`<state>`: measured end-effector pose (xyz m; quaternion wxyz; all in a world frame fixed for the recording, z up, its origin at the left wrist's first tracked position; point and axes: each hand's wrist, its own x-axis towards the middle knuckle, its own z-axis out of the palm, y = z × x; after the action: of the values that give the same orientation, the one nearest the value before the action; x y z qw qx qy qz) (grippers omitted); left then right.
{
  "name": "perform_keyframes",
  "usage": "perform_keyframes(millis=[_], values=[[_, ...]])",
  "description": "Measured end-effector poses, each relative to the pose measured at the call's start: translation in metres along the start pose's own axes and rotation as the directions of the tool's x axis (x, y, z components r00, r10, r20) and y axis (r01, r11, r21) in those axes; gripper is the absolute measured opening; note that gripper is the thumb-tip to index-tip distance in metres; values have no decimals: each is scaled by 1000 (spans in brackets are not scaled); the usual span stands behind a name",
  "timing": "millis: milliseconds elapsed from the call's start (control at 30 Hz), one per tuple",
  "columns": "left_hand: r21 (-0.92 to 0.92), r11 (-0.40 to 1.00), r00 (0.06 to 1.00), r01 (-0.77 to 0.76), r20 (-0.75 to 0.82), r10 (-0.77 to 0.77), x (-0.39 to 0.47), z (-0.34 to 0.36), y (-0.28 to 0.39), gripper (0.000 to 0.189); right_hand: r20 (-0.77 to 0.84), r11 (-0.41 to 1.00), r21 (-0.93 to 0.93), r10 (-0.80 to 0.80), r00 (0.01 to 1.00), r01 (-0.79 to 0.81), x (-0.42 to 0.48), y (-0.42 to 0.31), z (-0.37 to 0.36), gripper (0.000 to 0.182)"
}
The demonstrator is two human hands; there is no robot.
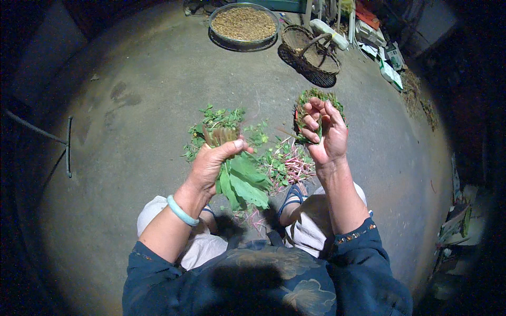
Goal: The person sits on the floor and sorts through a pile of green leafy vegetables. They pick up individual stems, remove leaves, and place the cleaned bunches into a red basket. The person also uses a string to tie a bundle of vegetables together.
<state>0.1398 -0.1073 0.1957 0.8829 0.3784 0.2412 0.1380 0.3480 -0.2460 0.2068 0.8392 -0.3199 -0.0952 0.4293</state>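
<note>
My left hand is closed around a bunch of leafy greens. Their pale brownish stalk ends stick up above the fist, and the broad green leaves hang down below it. Raised at the right, my right hand has its fingers curled round a green leaf stalk, mostly hidden by the fingers. Just beyond that hand is a heap of greens in a container whose red edge partly shows. Pink stems and loose leaves lie on the floor between the hands and my feet.
Another pile of green leaves lies beyond my left hand. A round tray of small tan pieces and a wicker basket with a handle stand farther off. Packages and papers line the right side; a metal rod is at left.
</note>
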Motion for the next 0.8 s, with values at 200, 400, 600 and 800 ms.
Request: perform_keyframes(millis=[200,400,600,800], values=[[-181,974,987,135,114,-116,6,25,-17,45,51,980,-155,-121,991,127,-18,15,31,32],[-293,944,951,154,303,-61,14,17,-15,36,445,851,-474,7,895,229,-39,43,43,41],[65,995,997,-71,9,70,16,20,-11,22,610,390,-674,-185,771,627,-29,26,38,20],[401,897,983,-185,91,162,14,12,-20,14,773,-144,-634,-68,631,760,-13,26,36,34]])
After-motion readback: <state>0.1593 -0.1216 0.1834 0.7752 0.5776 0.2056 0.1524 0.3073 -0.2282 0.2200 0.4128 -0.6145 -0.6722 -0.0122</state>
